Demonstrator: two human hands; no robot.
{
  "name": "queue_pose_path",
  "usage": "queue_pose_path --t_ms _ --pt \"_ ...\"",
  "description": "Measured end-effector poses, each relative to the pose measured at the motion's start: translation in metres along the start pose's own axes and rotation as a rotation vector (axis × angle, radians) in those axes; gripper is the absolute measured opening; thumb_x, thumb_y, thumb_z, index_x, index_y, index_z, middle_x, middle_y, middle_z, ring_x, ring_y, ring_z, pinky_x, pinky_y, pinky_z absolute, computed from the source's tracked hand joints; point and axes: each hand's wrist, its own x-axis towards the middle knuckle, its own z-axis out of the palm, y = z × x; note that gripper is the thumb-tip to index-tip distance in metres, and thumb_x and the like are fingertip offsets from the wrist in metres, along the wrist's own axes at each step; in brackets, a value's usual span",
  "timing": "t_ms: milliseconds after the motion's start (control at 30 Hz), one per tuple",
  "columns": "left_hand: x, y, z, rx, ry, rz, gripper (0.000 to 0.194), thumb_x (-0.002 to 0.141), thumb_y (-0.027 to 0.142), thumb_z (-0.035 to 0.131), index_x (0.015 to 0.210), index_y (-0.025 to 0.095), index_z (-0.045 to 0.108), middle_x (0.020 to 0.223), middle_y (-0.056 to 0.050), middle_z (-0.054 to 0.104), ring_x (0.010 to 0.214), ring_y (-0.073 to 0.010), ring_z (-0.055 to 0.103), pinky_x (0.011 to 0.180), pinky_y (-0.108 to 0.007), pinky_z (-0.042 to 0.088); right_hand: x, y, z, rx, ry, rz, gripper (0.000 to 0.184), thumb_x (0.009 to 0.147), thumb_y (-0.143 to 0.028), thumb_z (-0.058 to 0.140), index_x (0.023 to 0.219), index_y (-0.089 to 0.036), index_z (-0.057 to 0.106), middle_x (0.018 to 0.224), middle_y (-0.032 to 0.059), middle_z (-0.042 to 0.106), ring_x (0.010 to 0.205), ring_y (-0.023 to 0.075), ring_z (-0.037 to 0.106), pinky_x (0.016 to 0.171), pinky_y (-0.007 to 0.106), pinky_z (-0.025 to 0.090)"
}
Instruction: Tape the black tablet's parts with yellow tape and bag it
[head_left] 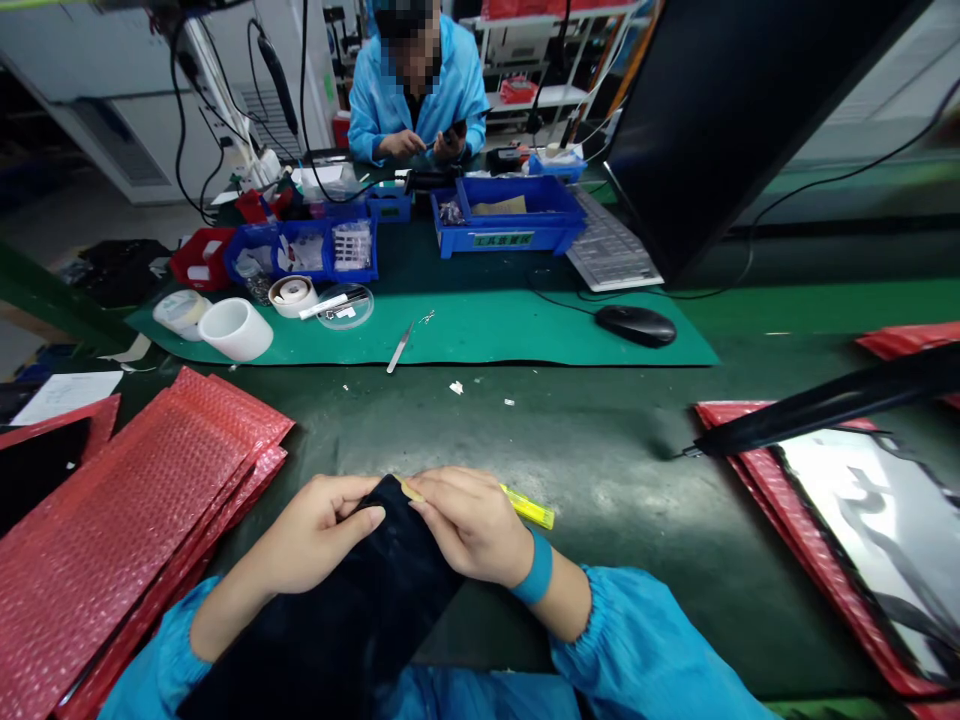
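Note:
A glossy black panel (352,620) rests tilted across my lap, one corner pointing up and away from me. My left hand (319,530) is closed on the panel's left edge near that corner, thumb on top. At the same corner my right hand (476,520) pinches a small tan piece (411,491) against the panel; what kind of piece it is does not show. From behind my right hand sticks out a bright yellow strip-like object (529,508). Whether it lies on the table or is held, I cannot tell.
Red bubble-wrap bags (150,480) are stacked at left. More bags (739,410) at right carry a silvery panel (862,520), beneath a black-handled electric screwdriver (817,400). Tweezers (400,348), a mouse (636,325) and blue bins (510,225) lie further back. A co-worker (418,90) sits opposite.

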Motion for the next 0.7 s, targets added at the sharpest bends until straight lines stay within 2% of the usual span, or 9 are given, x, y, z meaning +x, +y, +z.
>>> queue_pose_path --t_ms 67,133,233,500,567,700 --pt "0.001 0.001 0.002 0.016 0.003 0.007 0.038 0.105 0.043 0.06 0.121 0.014 0.078 0.095 -0.007 0.078 0.087 -0.023 0.068 0.088 -0.032 0.054 0.0 -0.001 0.003 0.001 0.015 0.004 0.026 0.105 -0.016 0.055 0.126 -0.02 0.068 0.108 0.0105 0.082 0.092 0.0222 0.08 0.081 0.034 0.067" --pt "0.001 0.002 0.005 0.045 0.003 0.013 0.034 0.104 0.042 0.06 0.108 0.013 0.079 0.084 -0.003 0.073 0.076 -0.0192 0.062 0.077 -0.028 0.051 0.0 -0.002 0.005 0.008 0.032 0.001 0.026 0.105 -0.016 0.056 0.129 -0.02 0.067 0.111 0.011 0.082 0.096 0.022 0.08 0.084 0.034 0.067" --pt "0.001 0.002 0.009 0.097 0.007 0.016 0.033 0.102 0.039 0.059 0.088 0.013 0.073 0.072 0.001 0.061 0.064 -0.0136 0.046 0.062 -0.025 0.039 0.0 -0.003 0.008 0.027 0.053 -0.014 0.027 0.106 -0.015 0.056 0.131 -0.019 0.066 0.115 0.0115 0.081 0.101 0.0209 0.079 0.088 0.033 0.067" --pt "0.002 -0.001 0.009 0.18 0.035 0.028 0.035 0.1 0.035 0.058 0.07 0.018 0.052 0.065 0.007 0.031 0.061 -0.0109 0.029 0.057 -0.027 0.024 0.003 -0.002 0.011 0.042 0.075 -0.056 0.031 0.108 -0.014 0.055 0.136 -0.019 0.065 0.119 0.0139 0.08 0.106 0.0227 0.077 0.09 0.037 0.067" --pt "0.003 -0.002 0.01 0.184 0.036 0.03 0.035 0.1 0.035 0.058 0.069 0.018 0.051 0.065 0.007 0.031 0.06 -0.0108 0.028 0.057 -0.026 0.024 0.004 -0.002 0.012 0.046 0.076 -0.068 0.033 0.107 -0.013 0.056 0.138 -0.019 0.064 0.119 0.0143 0.079 0.107 0.023 0.077 0.09 0.038 0.067" --pt "0.004 -0.004 0.01 0.177 0.021 0.033 0.027 0.1 0.033 0.056 0.085 0.014 0.067 0.069 0.005 0.045 0.063 -0.0116 0.036 0.06 -0.025 0.029 0.008 -0.003 0.015 0.065 0.068 -0.106 0.034 0.108 -0.013 0.053 0.141 -0.019 0.062 0.12 0.0133 0.079 0.114 0.0234 0.075 0.094 0.04 0.066"
